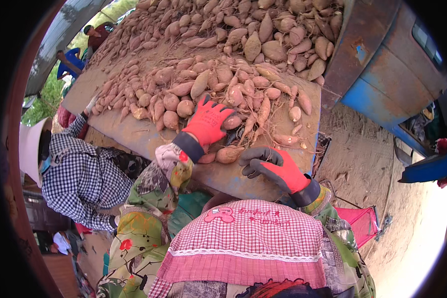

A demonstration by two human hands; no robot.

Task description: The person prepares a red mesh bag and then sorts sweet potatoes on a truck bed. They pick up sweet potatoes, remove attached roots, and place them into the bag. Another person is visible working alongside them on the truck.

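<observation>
Sweet potatoes (171, 120) with stringy roots lie heaped before me on a worn, dirt-covered table (223, 177). My left hand (210, 121), in a red and black work glove, reaches into the near edge of the heap. A reddish sweet potato (231, 122) shows between its thumb and fingers; the palm side is hidden. Close to the table's front edge, my right hand (273, 165) wears a matching glove. Its fingers are curved and apart from the thumb, with nothing seen held. Just left of it rests another sweet potato (229, 154), below my left hand.
A larger bank of sweet potatoes (253, 44) rises behind. At left, a person in a checked shirt (85, 167) has a gloved hand (92, 105) at the heap. A rusty blue vehicle (387, 82) stands at right. Pink mesh (359, 223) lies beside me; two people appear far left.
</observation>
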